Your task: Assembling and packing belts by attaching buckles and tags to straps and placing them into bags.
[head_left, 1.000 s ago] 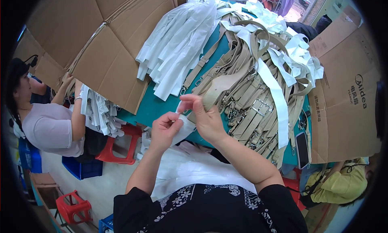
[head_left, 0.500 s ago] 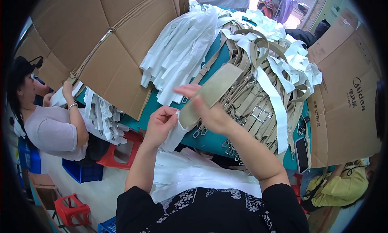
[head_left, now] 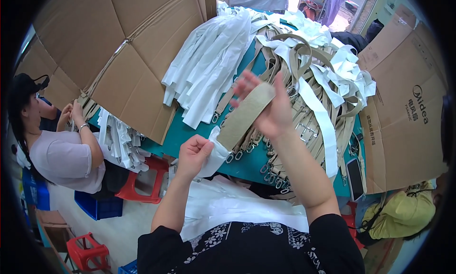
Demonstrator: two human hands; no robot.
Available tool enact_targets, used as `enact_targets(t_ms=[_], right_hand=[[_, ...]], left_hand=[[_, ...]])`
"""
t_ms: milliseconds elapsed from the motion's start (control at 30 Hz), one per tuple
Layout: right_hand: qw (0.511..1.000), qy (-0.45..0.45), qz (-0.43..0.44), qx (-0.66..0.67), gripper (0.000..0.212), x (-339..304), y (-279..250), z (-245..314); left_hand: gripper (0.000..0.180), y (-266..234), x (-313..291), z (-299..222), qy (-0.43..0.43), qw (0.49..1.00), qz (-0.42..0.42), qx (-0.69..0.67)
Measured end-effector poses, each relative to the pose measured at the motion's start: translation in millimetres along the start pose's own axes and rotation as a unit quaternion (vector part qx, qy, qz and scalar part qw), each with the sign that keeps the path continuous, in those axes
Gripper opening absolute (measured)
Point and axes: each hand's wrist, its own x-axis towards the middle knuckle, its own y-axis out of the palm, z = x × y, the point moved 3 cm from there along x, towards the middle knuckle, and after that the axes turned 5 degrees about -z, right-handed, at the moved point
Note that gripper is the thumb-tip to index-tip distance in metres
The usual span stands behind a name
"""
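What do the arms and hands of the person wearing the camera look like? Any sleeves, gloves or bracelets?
The left hand and right hand wear no gloves. Both forearms are bare, without bracelets. The short sleeves are plain black, on a black top with pale flowers.

The left hand (head_left: pixel 194 156) is by the table's (head_left: pixel 242 169) near edge, thumb and finger pinched together. The right hand (head_left: pixel 276 118) is over the table, fingers loose and spread, thumb up. Both bare arms (head_left: pixel 311 179) reach forward.
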Motion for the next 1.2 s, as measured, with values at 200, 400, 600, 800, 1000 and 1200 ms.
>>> enact_targets(t_ms=[200,400,600,800,1000,1200], right_hand=[[0.934,-0.118,-0.023,-0.337,0.053,-3,21,2],[0.865,-0.041,0.105,-0.49,0.034,-14,18,-73],[0.845,-0.144,-0.051,-0.513,0.03,-19,37,-27],[0.89,-0.106,-0.056,-0.44,0.046,-23,29,-43],[0.755,-0.098,0.083,-0.643,0.043,-27,-8,-72],[0.77,0.047,0.051,-0.634,0.045,-44,-24,-101]], left_hand=[[0.011,-4,5,-25,-0.013,1.0,0.003,-0.026],[0.009,4,2,-43,0.001,0.999,0.001,-0.05],[0.01,-15,-1,1,-0.021,0.999,-0.035,0.012],[0.009,-3,-1,-3,-0.009,0.998,-0.048,-0.047],[0.009,-8,1,-8,-0.007,0.998,-0.044,-0.049],[0.008,-8,-2,2,0.016,0.999,-0.036,0.031]])
